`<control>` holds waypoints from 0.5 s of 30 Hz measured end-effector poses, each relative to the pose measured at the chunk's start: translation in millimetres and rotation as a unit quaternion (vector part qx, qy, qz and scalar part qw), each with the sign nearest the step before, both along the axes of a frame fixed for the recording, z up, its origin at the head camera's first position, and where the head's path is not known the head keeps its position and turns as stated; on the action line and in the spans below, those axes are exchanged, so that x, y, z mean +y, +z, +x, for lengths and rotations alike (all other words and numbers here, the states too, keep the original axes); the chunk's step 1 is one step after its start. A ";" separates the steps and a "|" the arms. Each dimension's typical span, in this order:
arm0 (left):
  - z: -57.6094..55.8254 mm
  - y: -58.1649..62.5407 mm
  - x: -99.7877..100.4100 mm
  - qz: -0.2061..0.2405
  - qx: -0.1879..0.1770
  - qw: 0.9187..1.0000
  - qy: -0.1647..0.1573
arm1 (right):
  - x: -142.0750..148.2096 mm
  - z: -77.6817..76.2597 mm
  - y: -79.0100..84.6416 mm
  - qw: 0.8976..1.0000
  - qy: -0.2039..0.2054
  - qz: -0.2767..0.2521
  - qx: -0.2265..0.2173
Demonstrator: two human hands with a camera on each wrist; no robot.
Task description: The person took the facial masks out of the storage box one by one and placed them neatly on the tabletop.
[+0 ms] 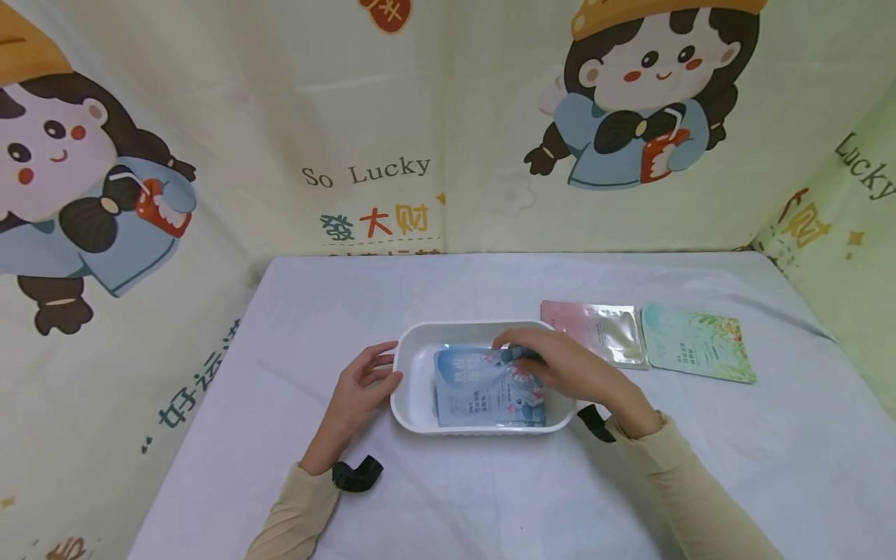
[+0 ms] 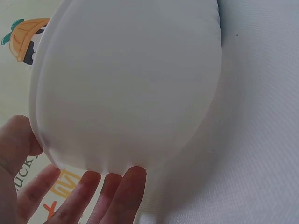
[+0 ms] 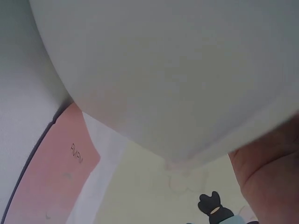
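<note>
A white plastic tray (image 1: 414,416) stands on the table, and a flat blue flower-printed sachet (image 1: 469,389) lies inside it. At the tray's left end, my left hand (image 1: 360,397) holds the rim, with the thumb at the edge and the fingertips against the outer wall, as the left wrist view shows. My right hand (image 1: 560,362) reaches over the right side of the tray and pinches the sachet's upper right corner, which looks bent up. In the right wrist view the tray's outer wall (image 3: 154,70) hides the sachet and the fingertips.
Right behind the tray lie a pink and silver sachet (image 1: 609,330) and a green leaf-printed sachet (image 1: 700,342), side by side. White cloth (image 1: 448,498) covers the table. A printed curtain (image 1: 490,218) hangs behind its far edge.
</note>
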State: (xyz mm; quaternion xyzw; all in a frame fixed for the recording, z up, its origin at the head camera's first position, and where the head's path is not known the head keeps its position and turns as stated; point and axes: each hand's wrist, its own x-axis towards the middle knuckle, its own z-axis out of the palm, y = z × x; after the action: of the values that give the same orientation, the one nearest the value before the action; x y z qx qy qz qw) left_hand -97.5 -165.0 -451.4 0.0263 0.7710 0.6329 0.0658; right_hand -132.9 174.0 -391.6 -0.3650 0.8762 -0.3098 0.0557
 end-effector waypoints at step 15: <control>-0.4 -1.1 0.2 0.005 0.001 1.000 -0.001 | 11.6 0.4 16.2 0.999 -0.020 -0.015 -0.021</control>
State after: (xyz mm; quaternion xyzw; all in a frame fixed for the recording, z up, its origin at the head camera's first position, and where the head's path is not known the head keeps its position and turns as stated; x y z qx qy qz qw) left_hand -97.9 -164.8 -452.5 0.0279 0.7679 0.6366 0.0653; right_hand -132.4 185.6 -375.4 -0.3419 0.8773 -0.3310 0.0624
